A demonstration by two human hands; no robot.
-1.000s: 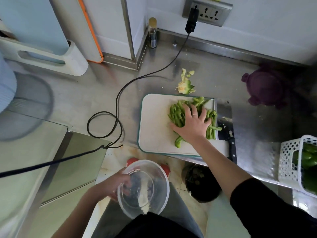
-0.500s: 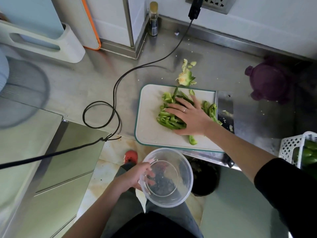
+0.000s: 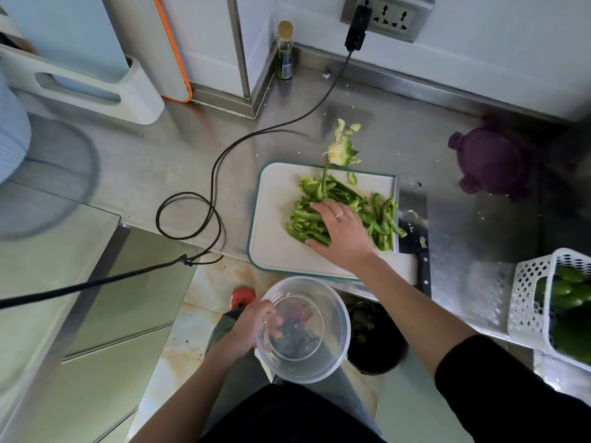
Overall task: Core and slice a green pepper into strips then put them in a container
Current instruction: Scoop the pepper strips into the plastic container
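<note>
Two things have changed over the last second, read from left to right. The left hand point(image 3: 256, 327), gripping the rim of the clear container point(image 3: 303, 329) with fingers curled over its edge, has raised it from low near the lap to just below the front edge of the cutting board point(image 3: 275, 247), mouth up. The right hand point(image 3: 343, 233), which lay flat over the middle of the pile, now has its straight fingers spread against the pepper strips point(image 3: 307, 222) and has dragged most of them leftward and toward the board's near side; it presses them and pinches nothing. A smaller bunch of strips lies just right of the hand, by the board's right edge.

This looks like the last stage: cutting seems done, and the strips are being gathered for a sweep off the board into the container, which is not yet directly under them.

As for containers, the clear one holds no pepper yet. Its purple lid point(image 3: 489, 158) lies on the desk point(image 3: 179, 155), well to the right. At the far right, a white perforated basket point(image 3: 531, 302) holds whole green peppers. The core point(image 3: 342, 151) lies on the desk, just behind the board.
</note>
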